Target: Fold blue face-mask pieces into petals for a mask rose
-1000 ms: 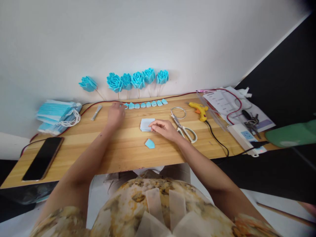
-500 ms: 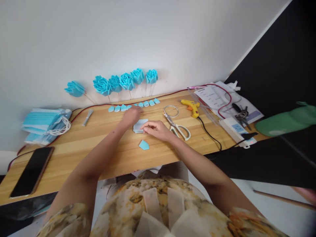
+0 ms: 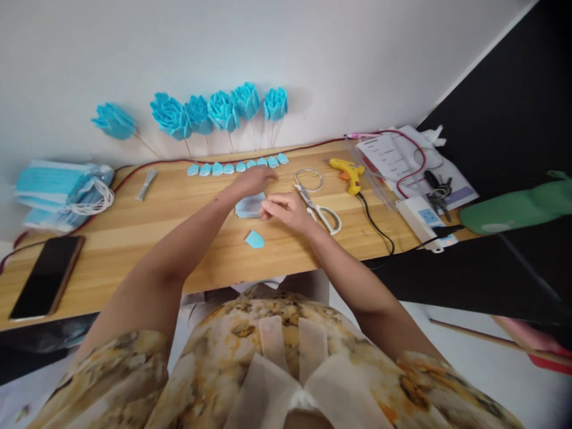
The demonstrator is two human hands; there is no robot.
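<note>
My left hand (image 3: 255,180) reaches palm-down just in front of a row of small folded light-blue pieces (image 3: 217,169) along the back of the desk. Its fingers point right, bent and a little apart, with nothing seen in them. Below it lies a stack of thin pale-blue sheets (image 3: 248,207). At the stack's right edge my right hand (image 3: 286,211) has its fingers curled and pressed together; whatever they hold is hidden. Nearer to me, one pointed blue piece (image 3: 254,239) lies flat by itself.
Several blue fabric flowers (image 3: 222,111) on sticks lean against the wall. Scissors (image 3: 319,208), a yellow glue gun (image 3: 350,174), a power strip (image 3: 424,221) and a green bottle (image 3: 513,208) are to the right. Face masks (image 3: 58,189) and a phone (image 3: 47,277) lie left.
My left hand has moved slightly right along the row, uncovering pieces it hid before. My right hand stays by the stack. The camera view has tilted, so the desk appears higher.
</note>
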